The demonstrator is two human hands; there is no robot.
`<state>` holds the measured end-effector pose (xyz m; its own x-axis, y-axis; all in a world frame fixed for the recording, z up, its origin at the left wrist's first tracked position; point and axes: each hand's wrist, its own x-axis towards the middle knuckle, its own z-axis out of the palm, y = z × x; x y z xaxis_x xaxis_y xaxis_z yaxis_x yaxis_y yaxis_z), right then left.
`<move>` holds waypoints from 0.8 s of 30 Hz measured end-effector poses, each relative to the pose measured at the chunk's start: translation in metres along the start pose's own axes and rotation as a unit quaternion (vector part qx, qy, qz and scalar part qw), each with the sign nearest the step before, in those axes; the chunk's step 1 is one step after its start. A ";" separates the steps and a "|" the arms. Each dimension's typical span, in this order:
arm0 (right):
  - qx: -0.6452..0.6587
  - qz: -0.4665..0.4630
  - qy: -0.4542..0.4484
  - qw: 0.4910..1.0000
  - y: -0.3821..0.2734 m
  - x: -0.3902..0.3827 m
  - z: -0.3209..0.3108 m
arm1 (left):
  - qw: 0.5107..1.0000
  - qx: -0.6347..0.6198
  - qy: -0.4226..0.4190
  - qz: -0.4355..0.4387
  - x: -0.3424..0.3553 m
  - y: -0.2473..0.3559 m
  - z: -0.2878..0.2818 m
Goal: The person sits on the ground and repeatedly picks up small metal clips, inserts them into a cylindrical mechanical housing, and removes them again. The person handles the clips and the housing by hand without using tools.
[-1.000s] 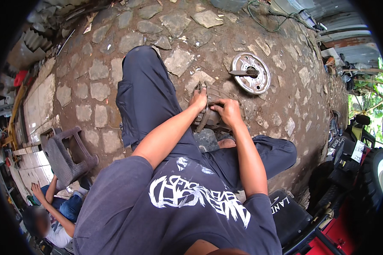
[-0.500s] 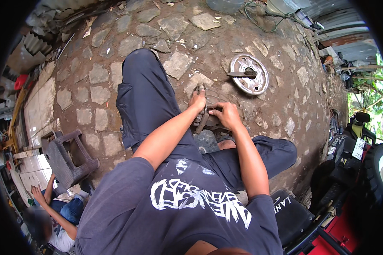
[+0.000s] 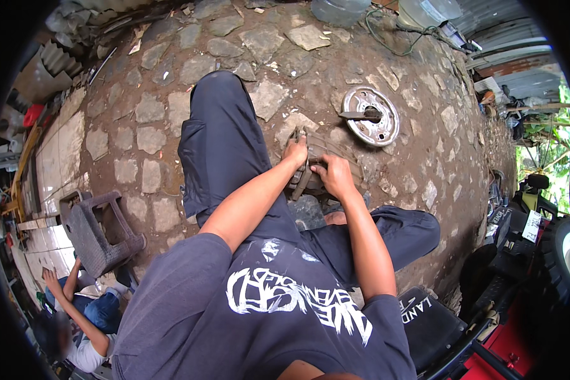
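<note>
On the ground in front of my bent legs lies a dirty brown, ribbed metal part [image 3: 347, 155], with a bar-like piece [image 3: 301, 183] along its near left side. My left hand [image 3: 296, 151] is closed around the upper end of that piece. Just to the right, my right hand [image 3: 334, 174] is closed, thumb and bent fingers at the edge of the part; what lies inside its fingertips is hidden. A round silvery metal disc [image 3: 389, 126] with holes sits beyond, to the right, with a dark flat tool [image 3: 358, 116] across its middle.
Uneven stone paving [image 3: 149, 109] surrounds me. To my left stands a dark plastic stool [image 3: 98, 244] on its side, with another person [image 3: 88, 316] sitting behind it. Clear tubs [image 3: 341, 11] and a green cord [image 3: 399, 45] lie at the far side. A vehicle's tyre [image 3: 557, 253] is at right.
My right hand has shifted slightly and its fingers have moved a little at the part. My left hand keeps its hold. The whole view has tilted slightly.
</note>
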<state>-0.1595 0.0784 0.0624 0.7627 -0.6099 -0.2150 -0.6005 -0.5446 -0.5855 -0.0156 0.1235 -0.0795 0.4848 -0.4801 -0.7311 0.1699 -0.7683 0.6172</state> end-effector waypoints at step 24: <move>0.081 0.012 -0.024 0.996 -0.016 -0.003 -0.014 | 0.999 -0.042 -0.003 -0.011 -0.005 0.004 0.003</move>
<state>-0.1556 0.0807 0.0828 0.7613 -0.5911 -0.2663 -0.5756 -0.4271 -0.6973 -0.0200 0.1217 -0.0742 0.4755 -0.4666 -0.7458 0.2518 -0.7401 0.6236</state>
